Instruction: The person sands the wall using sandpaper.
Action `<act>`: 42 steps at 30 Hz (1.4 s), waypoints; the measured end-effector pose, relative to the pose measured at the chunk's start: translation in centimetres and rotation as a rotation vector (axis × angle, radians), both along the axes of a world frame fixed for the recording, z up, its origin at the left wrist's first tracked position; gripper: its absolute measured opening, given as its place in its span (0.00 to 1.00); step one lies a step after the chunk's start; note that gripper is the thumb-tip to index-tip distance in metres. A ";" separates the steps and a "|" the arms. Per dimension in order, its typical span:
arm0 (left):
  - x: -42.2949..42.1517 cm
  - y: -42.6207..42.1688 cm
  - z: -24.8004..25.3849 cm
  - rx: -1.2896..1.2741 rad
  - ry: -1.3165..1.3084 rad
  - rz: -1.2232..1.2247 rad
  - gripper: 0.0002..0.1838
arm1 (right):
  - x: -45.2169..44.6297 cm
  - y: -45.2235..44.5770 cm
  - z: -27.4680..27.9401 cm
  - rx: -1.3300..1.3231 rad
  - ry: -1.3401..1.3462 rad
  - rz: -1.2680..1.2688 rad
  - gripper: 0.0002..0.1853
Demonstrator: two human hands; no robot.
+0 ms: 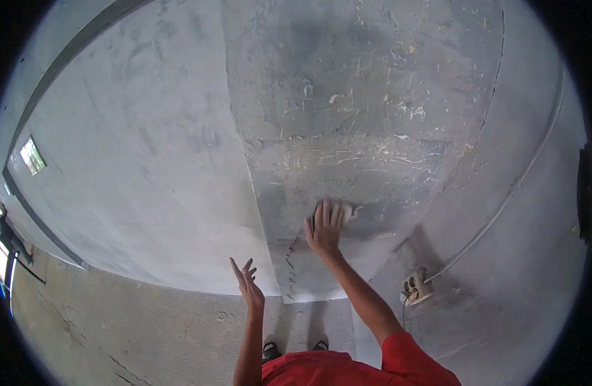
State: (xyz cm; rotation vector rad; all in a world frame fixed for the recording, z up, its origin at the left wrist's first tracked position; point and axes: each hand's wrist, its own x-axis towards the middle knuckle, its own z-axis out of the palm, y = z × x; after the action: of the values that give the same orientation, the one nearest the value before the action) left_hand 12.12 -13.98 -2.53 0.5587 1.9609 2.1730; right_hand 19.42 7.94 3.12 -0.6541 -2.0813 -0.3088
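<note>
My right hand (325,230) lies against the rough grey wall patch (347,168), with its fingers pointing up. A small pale piece (347,213) shows beside the fingertips, seemingly under the hand; most of it is hidden and I cannot make out what it is. Lower and to the left, my left hand (248,283) is raised in the air in front of the smoother, lighter wall (180,212), its fingers apart and nothing in them.
A socket box (417,287) with a cable (486,228) is fixed on the wall to the right. The cracked concrete floor (141,321) runs along the wall's base, with my feet on it. At the far left, a dark-clothed person (11,237) is near a bright opening.
</note>
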 end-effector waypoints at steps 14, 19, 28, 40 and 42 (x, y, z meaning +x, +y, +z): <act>0.1 0.5 1.2 0.008 0.018 -0.114 0.34 | -5.0 -4.6 1.2 -0.018 0.010 0.115 0.27; -0.4 1.5 2.5 0.017 0.041 -0.151 0.37 | -8.3 -5.3 10.5 0.111 0.137 0.173 0.28; -1.3 0.8 0.5 0.047 0.054 -0.108 0.34 | -6.8 -7.5 -3.7 -0.049 -0.131 0.245 0.26; -0.5 0.7 0.6 0.075 0.048 -0.083 0.31 | -7.2 -8.0 -3.3 -0.034 -0.173 0.272 0.26; -0.6 0.4 0.6 0.088 0.091 -0.088 0.30 | -5.7 -9.2 -4.9 -0.075 -0.177 0.279 0.26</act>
State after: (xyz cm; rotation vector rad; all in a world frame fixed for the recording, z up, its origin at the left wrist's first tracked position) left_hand 11.51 -13.55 -1.98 0.7556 1.8531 2.2243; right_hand 13.72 -1.22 -1.75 -0.3836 -2.3290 -0.1336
